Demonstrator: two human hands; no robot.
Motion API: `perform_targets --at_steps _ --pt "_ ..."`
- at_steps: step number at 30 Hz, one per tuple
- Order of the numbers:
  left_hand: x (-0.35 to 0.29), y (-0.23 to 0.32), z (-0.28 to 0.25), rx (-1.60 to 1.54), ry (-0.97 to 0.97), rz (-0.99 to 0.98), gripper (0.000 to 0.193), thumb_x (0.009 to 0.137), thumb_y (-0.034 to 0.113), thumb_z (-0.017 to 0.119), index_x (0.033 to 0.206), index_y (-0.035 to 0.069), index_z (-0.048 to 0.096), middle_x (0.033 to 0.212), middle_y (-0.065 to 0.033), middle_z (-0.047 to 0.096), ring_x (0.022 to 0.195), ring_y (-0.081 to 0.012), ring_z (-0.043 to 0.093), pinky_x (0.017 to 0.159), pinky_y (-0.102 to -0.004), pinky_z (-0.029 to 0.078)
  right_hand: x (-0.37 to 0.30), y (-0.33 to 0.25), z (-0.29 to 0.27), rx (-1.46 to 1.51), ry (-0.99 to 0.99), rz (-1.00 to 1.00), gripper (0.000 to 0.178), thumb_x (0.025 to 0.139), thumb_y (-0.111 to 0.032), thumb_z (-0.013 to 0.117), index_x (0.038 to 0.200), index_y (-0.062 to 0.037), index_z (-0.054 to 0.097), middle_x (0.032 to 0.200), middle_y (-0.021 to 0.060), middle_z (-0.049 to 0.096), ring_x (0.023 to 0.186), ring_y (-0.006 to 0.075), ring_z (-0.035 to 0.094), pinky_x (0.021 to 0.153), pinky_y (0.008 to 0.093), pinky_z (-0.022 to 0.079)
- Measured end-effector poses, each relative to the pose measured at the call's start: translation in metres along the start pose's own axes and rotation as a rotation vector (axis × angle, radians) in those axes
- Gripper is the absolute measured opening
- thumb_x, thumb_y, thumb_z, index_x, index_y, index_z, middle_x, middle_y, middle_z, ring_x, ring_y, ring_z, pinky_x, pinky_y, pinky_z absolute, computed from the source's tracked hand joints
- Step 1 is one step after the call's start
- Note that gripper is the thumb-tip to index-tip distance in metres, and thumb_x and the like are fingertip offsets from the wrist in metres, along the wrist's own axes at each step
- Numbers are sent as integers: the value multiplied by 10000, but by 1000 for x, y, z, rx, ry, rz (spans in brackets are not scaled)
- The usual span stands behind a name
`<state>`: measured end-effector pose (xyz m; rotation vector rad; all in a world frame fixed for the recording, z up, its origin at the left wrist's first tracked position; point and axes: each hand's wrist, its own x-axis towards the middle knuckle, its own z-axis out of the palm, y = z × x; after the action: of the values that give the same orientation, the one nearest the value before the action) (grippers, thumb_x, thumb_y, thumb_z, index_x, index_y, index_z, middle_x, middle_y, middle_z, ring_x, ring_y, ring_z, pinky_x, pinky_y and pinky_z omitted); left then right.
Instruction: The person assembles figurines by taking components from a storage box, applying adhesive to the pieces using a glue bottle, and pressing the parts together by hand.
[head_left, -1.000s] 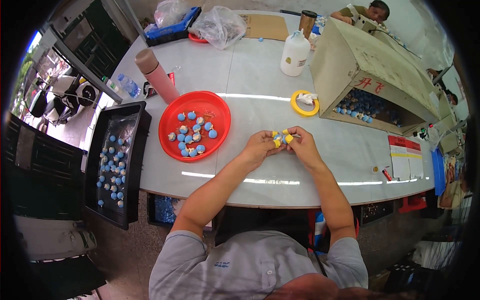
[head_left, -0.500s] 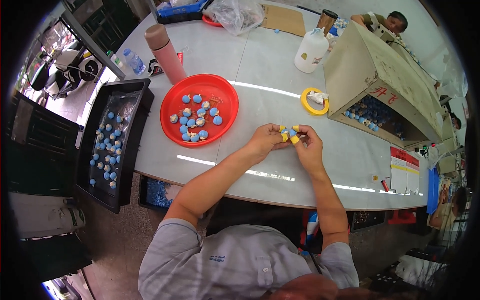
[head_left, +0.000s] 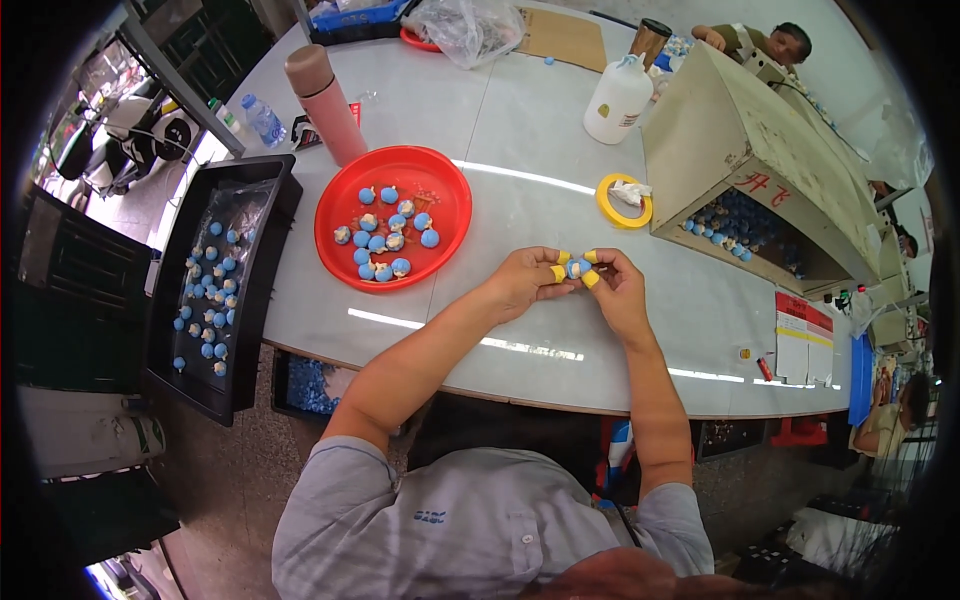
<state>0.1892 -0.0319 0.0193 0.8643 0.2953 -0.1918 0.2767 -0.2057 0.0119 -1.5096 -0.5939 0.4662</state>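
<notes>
Between both hands, just over the table, is a small blue and cream figurine piece (head_left: 577, 268). My left hand (head_left: 530, 280) pinches it from the left with fingertips wrapped in yellow tape. From the right, my right hand (head_left: 617, 290) grips it too, thumb and forefinger taped the same way. The fingers cover part of the piece, so its details are hard to make out. Left of my hands, a red round tray (head_left: 440, 255) holds several similar blue and cream balls (head_left: 389, 195).
A black bin (head_left: 240, 375) with more balls stands at the left. Behind the red tray is a pink flask (head_left: 335, 120). Yellow tape (head_left: 605, 205), a white bottle (head_left: 617, 100) and a beige metal housing (head_left: 740, 130) stand to the right. A co-worker (head_left: 740, 40) sits beyond.
The piece has turned between my fingers, and more of its cream part shows. Both hands stay in nearly the same place; the whole view has shifted slightly.
</notes>
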Motion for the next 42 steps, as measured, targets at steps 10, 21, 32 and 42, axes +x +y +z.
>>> perform_targets --at_steps 10,21,32,42 --pt "3 -8 -3 41 8 33 253 928 12 543 1170 -59 524 1129 -130 589 1031 -197 620 929 -288 531 -1 -8 6 -274 -23 -231 244 781 49 672 1002 -25 600 1026 49 579 844 121 548 710 247 446" --pt "8 -14 -5 74 42 69 317 912 15 595 1190 -88 482 1074 -145 585 973 -198 637 865 -281 565 -1 -9 7 -351 1 -190 239 754 44 656 979 -22 606 999 43 591 844 128 556 713 257 438" --pt "6 -12 -2 83 59 61 315 908 2 592 1181 -109 480 1065 -152 582 954 -204 642 855 -275 571 -1 -17 8 -498 27 -269 217 754 51 631 960 -16 613 964 56 621 836 166 562 752 290 453" --pt "6 -13 -3 72 45 101 267 893 -22 597 1134 -101 515 1035 -146 589 934 -194 643 851 -277 575 -2 -17 8 -472 22 -264 210 753 61 624 950 -11 619 974 72 634 886 186 597 778 297 466"
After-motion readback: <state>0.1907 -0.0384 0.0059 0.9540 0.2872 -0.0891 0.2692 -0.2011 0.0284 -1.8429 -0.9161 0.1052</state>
